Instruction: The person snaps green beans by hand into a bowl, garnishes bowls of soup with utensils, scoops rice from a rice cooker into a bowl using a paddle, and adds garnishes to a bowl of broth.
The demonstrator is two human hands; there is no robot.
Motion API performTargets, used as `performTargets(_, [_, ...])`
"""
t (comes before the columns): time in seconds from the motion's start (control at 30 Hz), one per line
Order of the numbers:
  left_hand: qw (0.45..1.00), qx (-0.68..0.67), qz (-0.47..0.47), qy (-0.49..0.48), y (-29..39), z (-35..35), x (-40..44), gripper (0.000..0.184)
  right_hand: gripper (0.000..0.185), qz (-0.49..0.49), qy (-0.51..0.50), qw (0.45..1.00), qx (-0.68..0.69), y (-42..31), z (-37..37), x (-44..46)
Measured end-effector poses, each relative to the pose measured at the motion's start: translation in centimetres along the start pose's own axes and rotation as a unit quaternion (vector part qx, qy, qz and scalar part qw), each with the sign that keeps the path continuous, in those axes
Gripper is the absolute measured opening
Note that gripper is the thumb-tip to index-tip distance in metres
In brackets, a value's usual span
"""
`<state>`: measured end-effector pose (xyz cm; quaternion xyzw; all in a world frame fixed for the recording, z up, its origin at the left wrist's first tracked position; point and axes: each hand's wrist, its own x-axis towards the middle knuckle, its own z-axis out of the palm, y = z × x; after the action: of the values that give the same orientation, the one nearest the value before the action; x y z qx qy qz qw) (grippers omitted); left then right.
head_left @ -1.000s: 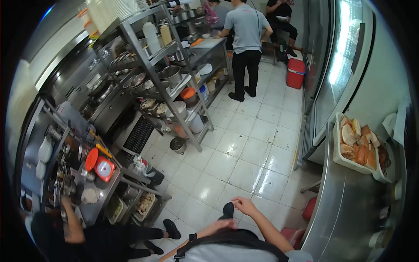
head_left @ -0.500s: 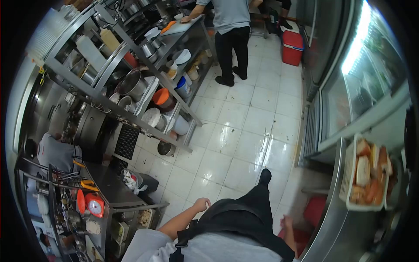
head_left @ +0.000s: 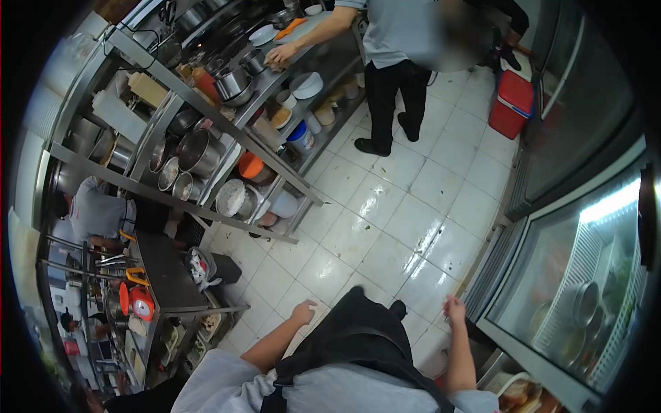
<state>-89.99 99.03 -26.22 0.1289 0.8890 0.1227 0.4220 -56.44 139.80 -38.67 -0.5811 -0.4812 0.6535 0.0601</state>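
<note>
My left hand point(head_left: 303, 312) hangs over the tiled floor point(head_left: 328, 268), to the left of my dark apron point(head_left: 358, 327). Its fingers look loosely curled, and whether they hold anything cannot be made out. On the other side, my right hand point(head_left: 454, 309) is held low near the base of the glass-door fridge point(head_left: 585, 275), its fingers partly bent and small in view. Neither hand touches the shelves or the fridge. Metal pans show behind the fridge glass.
A metal rack point(head_left: 172, 186) with pots and tubs stands at the left. Ahead, a person in a grey shirt point(head_left: 396, 34) works at a counter. A red cooler point(head_left: 511, 103) is at the upper right. A bin point(head_left: 224, 267) and a side table point(head_left: 165, 275) stand at lower left.
The view has advanced along the aisle and turned. The fridge and rack are nearer, and the bread tray has slipped to the bottom edge. My hands have swung apart from in front of my body.
</note>
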Motion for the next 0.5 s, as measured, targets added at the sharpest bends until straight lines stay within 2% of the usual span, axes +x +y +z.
performTargets(0.03, [0.999, -0.029, -0.037, -0.016, 0.0, -0.5, 0.8, 0.039, 0.025, -0.009, 0.021, 1.0, -0.012, -3.1, -0.1, 1.5])
performTargets(0.13, [0.985, -0.108, -0.127, -0.052, 0.3, -2.0, 3.4, 0.045, 0.022, -0.004, 0.044, 0.996, 0.074, -7.5, 1.1, 5.3])
performTargets(0.23, [0.971, -0.154, -0.169, -0.071, 0.5, -2.7, 6.4, 0.05, 0.025, 0.051, -0.013, 0.998, 0.044, -8.0, 3.9, 7.2])
performTargets(0.33, [0.991, -0.04, -0.097, -0.084, 0.8, -3.6, 9.9, 0.047, 0.029, 0.083, -0.08, 0.993, -0.016, -6.4, 6.8, 6.2])
performTargets(0.37, [0.992, 0.004, -0.1, -0.071, 2.2, -4.6, 10.7, 0.045, 0.029, 0.095, -0.112, 0.987, -0.066, -4.7, 7.3, 7.1])
performTargets(0.4, [0.997, 0.023, -0.042, -0.065, 3.2, -5.8, 12.4, 0.045, 0.029, 0.141, -0.121, 0.972, -0.143, -7.4, 8.5, 6.1])
performTargets(0.47, [0.994, 0.068, 0.07, -0.049, 5.0, -8.2, 15.7, 0.046, 0.03, 0.012, -0.104, 0.984, -0.142, -9.6, 9.0, 6.7])
performTargets(0.5, [0.995, 0.038, 0.07, -0.056, 5.8, -9.5, 18.1, 0.047, 0.03, 0.02, -0.106, 0.986, -0.126, -11.5, 8.9, 8.0])
